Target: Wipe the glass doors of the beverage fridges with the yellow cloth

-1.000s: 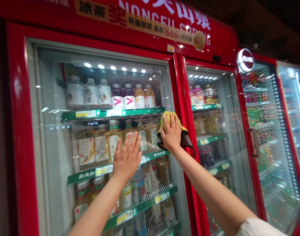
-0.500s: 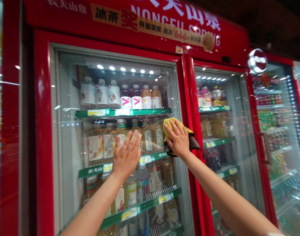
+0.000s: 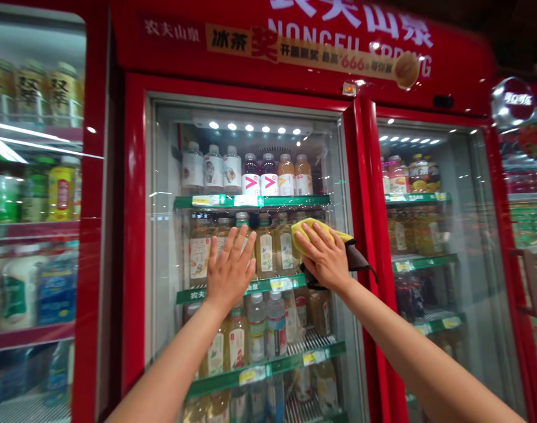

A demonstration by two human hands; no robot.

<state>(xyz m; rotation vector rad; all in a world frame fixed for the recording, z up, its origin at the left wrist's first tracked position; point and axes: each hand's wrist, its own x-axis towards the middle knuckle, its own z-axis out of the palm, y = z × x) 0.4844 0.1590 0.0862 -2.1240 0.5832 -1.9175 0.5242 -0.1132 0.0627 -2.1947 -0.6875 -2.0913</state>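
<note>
My right hand (image 3: 325, 254) presses a yellow and grey cleaning cloth (image 3: 310, 228) against the glass door (image 3: 163, 247) of a red drinks fridge. The cloth's dark grey side folds out past the palm to the right, with a loop at its edge. To the left, my left hand (image 3: 231, 264) has its fingers stretched out, palm toward the same glass and holding nothing. Behind the pane stand bottled drinks (image 3: 266, 244) on green-edged shelves. Both hands are level with the second shelf and hide some bottles there.
A second fridge door (image 3: 493, 247) with a handle (image 3: 526, 282) is on the right, past the red frame (image 3: 372, 235). Another stocked drinks cooler (image 3: 89, 205) stands at the left. A red sign panel (image 3: 163, 53) runs above the doors.
The view has turned left, so more of the left cooler shows. Across the glass, the right hand has shifted left with the cloth. The left hand has also moved left over the pane.
</note>
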